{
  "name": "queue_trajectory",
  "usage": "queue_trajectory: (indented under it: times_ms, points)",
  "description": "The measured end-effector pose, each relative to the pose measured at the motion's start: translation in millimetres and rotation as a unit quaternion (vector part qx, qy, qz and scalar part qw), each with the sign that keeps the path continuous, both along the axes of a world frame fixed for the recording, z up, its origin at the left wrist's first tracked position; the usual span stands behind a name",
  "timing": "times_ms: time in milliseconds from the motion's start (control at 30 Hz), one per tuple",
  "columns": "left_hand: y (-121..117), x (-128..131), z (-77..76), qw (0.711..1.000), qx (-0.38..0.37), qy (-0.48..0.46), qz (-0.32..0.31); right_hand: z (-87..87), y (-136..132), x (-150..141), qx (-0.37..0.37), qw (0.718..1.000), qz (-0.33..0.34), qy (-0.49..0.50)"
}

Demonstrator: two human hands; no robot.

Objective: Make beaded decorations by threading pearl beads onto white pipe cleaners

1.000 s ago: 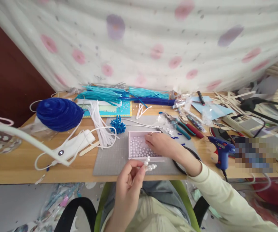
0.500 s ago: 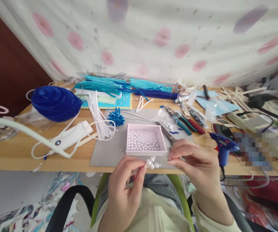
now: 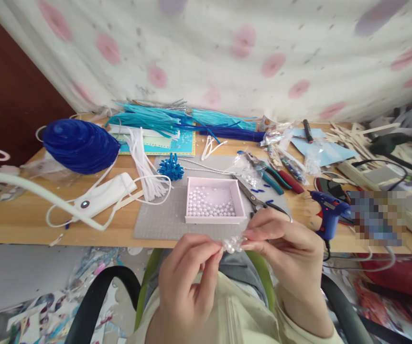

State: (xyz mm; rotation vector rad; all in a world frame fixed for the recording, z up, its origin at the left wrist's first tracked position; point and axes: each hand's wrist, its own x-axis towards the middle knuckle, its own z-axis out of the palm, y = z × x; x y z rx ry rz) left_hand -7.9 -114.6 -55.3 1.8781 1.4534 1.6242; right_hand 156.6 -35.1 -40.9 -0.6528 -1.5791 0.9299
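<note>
A small cluster of white pearl beads [image 3: 232, 244] is held up in front of the table's near edge, between both hands. My left hand [image 3: 188, 274] pinches its left end between thumb and forefinger. At the right end, the thumb and fingertips of my right hand [image 3: 287, 251] are closed on the cluster's edge; any thread or wire there is too fine to make out. Just beyond the hands stands a pale pink open box [image 3: 215, 220] with many loose pearl beads [image 3: 209, 208] in it. It rests on a grey cutting mat [image 3: 159, 217].
Scissors [image 3: 251, 193] and pliers [image 3: 268, 177] lie right of the box, a blue glue gun [image 3: 330, 212] farther right. A blue tinsel-like flower [image 3: 171, 167], white strips [image 3: 145, 167], a white corded device [image 3: 105, 193] and a dark blue bundle [image 3: 80, 145] are on the left.
My right hand has moved left and its fingertips now meet the bead cluster, where a gap was before. The cluster has shifted slightly right. The view has tilted a little downward.
</note>
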Motion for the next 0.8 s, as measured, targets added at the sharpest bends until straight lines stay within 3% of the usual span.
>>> queue_trajectory:
  times_ms: [800]
  points:
    - [2.0, -3.0, -3.3, 1.000, 0.008, 0.007, -0.021, 3.6, 0.5, 5.2, 0.006, 0.998, 0.021, -0.056]
